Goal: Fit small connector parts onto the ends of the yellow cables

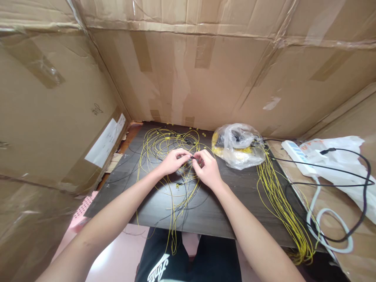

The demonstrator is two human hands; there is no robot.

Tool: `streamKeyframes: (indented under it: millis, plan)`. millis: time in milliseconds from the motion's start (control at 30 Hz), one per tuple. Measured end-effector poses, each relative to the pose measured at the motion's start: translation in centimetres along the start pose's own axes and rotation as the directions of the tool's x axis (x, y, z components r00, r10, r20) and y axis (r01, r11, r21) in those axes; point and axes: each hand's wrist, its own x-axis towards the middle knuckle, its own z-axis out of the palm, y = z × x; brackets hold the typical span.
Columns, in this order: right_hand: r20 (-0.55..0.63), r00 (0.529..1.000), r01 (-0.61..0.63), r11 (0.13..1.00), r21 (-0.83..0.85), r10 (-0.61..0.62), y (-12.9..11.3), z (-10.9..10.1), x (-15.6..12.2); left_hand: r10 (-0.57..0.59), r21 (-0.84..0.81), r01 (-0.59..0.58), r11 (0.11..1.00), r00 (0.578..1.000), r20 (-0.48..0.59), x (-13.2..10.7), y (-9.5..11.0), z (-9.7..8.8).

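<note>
Over the middle of the dark table, my left hand (174, 161) and my right hand (207, 168) meet with fingertips pinched together. Between them is a small black connector-like piece (192, 157), mostly covered by the fingers, so its exact kind does not show. Loose coils of thin yellow wire (142, 156) lie under and around both hands, with some black wire among them. Several dark connector pieces lie in the coils just beyond my hands. Some yellow strands (172, 235) hang over the table's near edge.
A clear plastic bag (239, 156) with yellow and black contents sits right of my hands. A thick yellow wire bundle (282, 203) runs off the table's right side. Further right are a white power strip (298, 156) and a black cable (366, 196). Cardboard walls (176, 86) enclose the table (235, 203).
</note>
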Motion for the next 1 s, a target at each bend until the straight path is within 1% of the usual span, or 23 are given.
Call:
streamKeyframes:
  millis: [67,133,267,400,533,667,833,1000]
  plan:
    - [-0.003,0.999,-0.041,0.997,0.058,0.041,0.0,0.0,0.1,0.017,0.036,-0.017,0.999,1.000,-0.007,-0.2,0.0,0.3]
    - [-0.006,0.995,-0.099,0.987,0.127,0.100,0.0,0.1,0.2,0.026,0.032,-0.027,0.999,1.000,0.007,-0.4,0.0,0.6]
    - [-0.018,0.978,-0.196,0.954,0.226,0.206,0.4,0.1,0.3,-0.011,0.005,0.011,1.000,1.000,0.021,-0.6,-0.3,0.9]
    - [-0.045,0.965,-0.234,0.927,0.294,0.258,1.0,0.3,0.4,-0.007,0.063,0.007,0.998,1.000,-0.004,-0.5,-0.4,0.6]
    - [-0.039,0.951,-0.265,0.876,0.404,0.306,1.2,0.5,0.4,-0.011,0.069,0.013,0.998,0.999,-0.032,-0.4,0.0,0.4]
    - [-0.051,0.939,-0.274,0.829,0.488,0.341,1.3,0.4,0.5,-0.002,0.125,0.009,0.992,0.998,-0.059,-0.5,0.3,0.3]
    - [-0.059,0.928,-0.288,0.809,0.513,0.368,1.2,0.1,0.7,-0.010,0.160,0.025,0.987,0.996,-0.089,-0.6,0.5,0.1]
    - [-0.076,0.932,-0.287,0.852,0.439,0.353,0.2,-0.3,0.8,-0.006,0.170,0.022,0.985,0.996,-0.094,-0.5,0.5,0.1]
